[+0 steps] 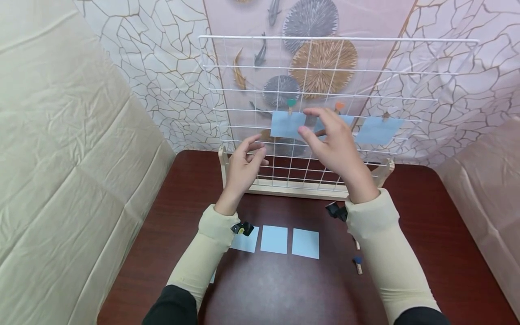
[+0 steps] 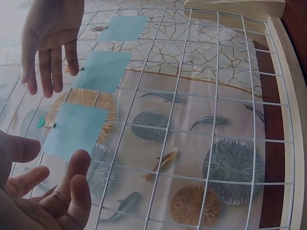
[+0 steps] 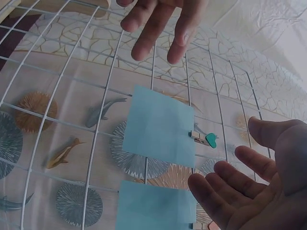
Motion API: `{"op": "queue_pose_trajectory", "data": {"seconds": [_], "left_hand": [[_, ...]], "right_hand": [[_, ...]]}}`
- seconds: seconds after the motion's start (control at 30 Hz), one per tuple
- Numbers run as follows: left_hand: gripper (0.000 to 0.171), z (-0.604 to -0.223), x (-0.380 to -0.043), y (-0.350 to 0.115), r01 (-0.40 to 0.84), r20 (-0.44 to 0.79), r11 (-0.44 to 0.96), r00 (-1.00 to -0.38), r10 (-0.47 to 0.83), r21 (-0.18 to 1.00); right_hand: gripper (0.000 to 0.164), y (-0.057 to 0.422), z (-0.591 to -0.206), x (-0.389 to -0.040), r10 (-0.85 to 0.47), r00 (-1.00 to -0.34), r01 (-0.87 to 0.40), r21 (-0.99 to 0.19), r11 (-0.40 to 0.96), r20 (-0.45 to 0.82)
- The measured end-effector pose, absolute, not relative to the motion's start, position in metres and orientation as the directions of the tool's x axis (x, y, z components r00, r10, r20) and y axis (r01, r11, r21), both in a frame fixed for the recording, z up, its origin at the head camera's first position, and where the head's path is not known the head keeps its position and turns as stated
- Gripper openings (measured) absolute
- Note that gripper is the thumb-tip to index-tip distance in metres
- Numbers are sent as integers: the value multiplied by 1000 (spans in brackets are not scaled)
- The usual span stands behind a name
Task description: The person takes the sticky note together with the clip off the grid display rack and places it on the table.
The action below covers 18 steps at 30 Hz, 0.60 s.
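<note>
Three blue paper squares hang on a white wire grid [image 1: 243, 109], each held by a small wooden clothespin. The leftmost square [image 1: 284, 124] has a clothespin with a green heart [image 1: 290, 103]; an orange heart [image 1: 339, 106] tops the middle one, and the right square [image 1: 379, 131] has a pale-topped clothespin. My left hand [image 1: 245, 164] is raised left of the leftmost square, fingers loosely bent, holding nothing. My right hand [image 1: 335, 142] is in front of the middle square, partly covering it, thumb and fingers apart and nothing between them. Both wrist views show the palms bare.
On the dark red table [image 1: 178, 198] lie several blue squares, among them a middle square [image 1: 274, 239] and a right square [image 1: 305, 243]. A blue-topped clothespin [image 1: 358, 265] lies by my right sleeve, with another partly hidden. The grid stands on a wooden base [image 1: 296, 192].
</note>
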<state>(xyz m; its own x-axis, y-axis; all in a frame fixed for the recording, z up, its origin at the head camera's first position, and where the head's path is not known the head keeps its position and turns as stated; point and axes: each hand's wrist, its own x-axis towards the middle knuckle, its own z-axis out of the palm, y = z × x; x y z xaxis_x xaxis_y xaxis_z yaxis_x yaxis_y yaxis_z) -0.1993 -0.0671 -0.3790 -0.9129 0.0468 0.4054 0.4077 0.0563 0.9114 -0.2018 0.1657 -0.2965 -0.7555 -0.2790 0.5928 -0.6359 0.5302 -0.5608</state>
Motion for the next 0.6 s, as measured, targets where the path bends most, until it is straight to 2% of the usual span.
{"op": "queue_pose_trajectory", "data": {"seconds": [0.6], "left_hand": [[44,-371,-217,-61,413,410,45,-909,76,909]], "right_hand": [[50,156,-287,-219,-280,-801,-586,-598,547,529]]}}
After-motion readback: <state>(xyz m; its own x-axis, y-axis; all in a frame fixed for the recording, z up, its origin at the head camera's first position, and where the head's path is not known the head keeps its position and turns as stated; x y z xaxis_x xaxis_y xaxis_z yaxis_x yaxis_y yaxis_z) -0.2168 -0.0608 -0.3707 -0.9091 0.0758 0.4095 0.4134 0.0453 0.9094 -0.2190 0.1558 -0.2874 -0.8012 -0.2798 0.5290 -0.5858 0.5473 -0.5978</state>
